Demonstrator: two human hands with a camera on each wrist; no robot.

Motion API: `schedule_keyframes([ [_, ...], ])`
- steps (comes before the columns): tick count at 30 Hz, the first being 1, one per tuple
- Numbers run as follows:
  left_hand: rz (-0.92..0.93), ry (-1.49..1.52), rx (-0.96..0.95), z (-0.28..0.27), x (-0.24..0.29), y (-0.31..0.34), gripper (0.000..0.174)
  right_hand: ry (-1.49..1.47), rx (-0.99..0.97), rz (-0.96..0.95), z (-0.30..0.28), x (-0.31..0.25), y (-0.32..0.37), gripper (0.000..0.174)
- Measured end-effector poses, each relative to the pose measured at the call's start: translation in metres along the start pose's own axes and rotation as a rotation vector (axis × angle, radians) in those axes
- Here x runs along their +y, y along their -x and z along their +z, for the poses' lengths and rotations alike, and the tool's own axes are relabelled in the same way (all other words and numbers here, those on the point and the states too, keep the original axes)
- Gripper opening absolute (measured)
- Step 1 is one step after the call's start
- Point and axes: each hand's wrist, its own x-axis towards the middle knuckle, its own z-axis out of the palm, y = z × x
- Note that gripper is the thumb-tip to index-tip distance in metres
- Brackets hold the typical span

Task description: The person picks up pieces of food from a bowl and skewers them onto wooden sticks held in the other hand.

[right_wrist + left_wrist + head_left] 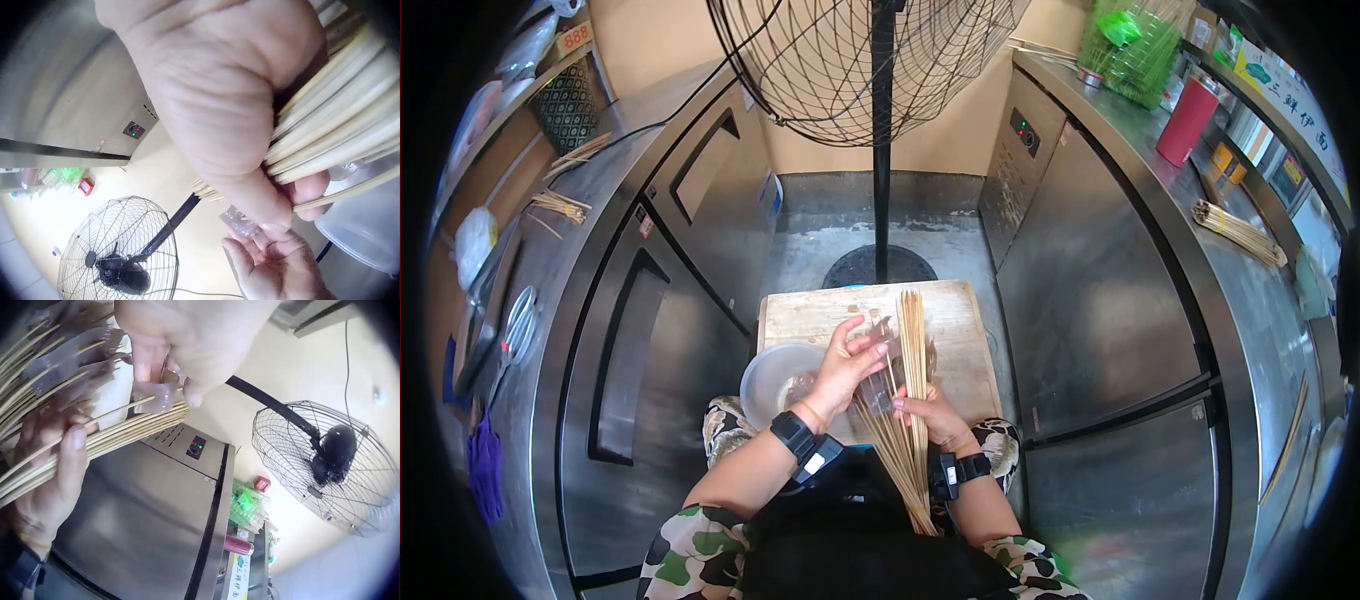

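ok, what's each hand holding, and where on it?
Right hand: skewer bundle, gripped around mid-length, with a single skewer pinched apart from it. Left hand: translucent piece, held at that skewer's tip; exact grip spot unclear.

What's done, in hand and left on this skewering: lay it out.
Done: several loaded skewers already carry translucent slices.
In hand: the left hand pinches a slice at the tip of one skewer, while the right hand grips a bundle of bare sticks.
Left: those bare sticks seem yet to be loaded, so the job looks partway; how much the bowl holds is unclear.
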Motion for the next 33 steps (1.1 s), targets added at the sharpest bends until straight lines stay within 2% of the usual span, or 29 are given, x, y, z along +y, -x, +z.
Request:
schedule_keyframes([
  [4, 0.053, -0.14, 0.046, -0.007, -0.017, -0.002, 0.05, 0.006, 0.041, -0.006, 0.005, -0.002, 0.001, 0.009],
  [7, 0.396, -0.943, 0.011, -0.001, -0.007, 0.012, 0.048, 0.022, 0.055, -0.01, -0.001, 0.003, -0.001, 0.009],
  [8, 0.416, -1.148, 0.021, 0.006, -0.003, 0.023, 0.041, 0.033, 0.06, -0.016, -0.003, 0.004, -0.001, 0.009],
  [11, 0.459, -1.478, -0.313, 0.0, -0.014, 0.038, 0.033, 0.057, 0.101, -0.032, -0.006, 0.008, -0.002, 0.009],
  [12, 0.384, -1.511, -0.299, 0.004, -0.01, 0.043, 0.034, 0.069, 0.119, -0.036, -0.005, 0.01, -0.002, 0.008],
  [15, 0.447, -1.181, -0.194, -0.004, 0.003, 0.049, 0.032, 0.072, 0.178, -0.039, -0.005, 0.013, 0.001, 0.009],
  [17, 0.492, -1.098, -0.024, -0.021, 0.021, 0.048, 0.014, 0.041, 0.238, -0.077, -0.003, 0.013, 0.004, 0.01],
  [18, 0.466, -1.02, 0.035, -0.041, 0.02, 0.04, 0.009, 0.074, 0.259, -0.08, -0.003, 0.012, 0.005, 0.009],
  [19, 0.515, -1.079, 0.118, -0.064, 0.017, 0.032, 0.008, 0.055, 0.259, -0.07, -0.002, 0.01, 0.005, 0.009],
  [21, 0.099, -1.378, 0.053, -0.106, 0.015, 0.023, 0.019, 0.017, 0.255, -0.052, 0.0, 0.006, 0.007, 0.008],
  [24, 0.236, -1.53, -0.189, -0.135, -0.005, 0.028, 0.04, -0.04, 0.214, -0.031, -0.001, 0.007, 0.005, 0.005],
  [27, 0.063, -1.629, -0.334, -0.131, -0.028, 0.027, 0.054, -0.063, 0.194, -0.019, -0.003, 0.008, 0.004, 0.003],
  [28, 0.105, -1.74, -0.258, -0.118, -0.022, 0.034, 0.049, -0.061, 0.195, -0.009, -0.005, 0.008, 0.003, 0.003],
  [30, -0.036, -1.668, -0.303, -0.134, -0.04, 0.014, 0.041, -0.055, 0.181, -0.009, -0.005, 0.01, 0.003, 0.006],
  [33, -0.331, -1.447, -0.277, -0.132, -0.018, 0.008, 0.024, -0.061, 0.189, -0.006, -0.004, 0.009, 0.003, 0.008],
])
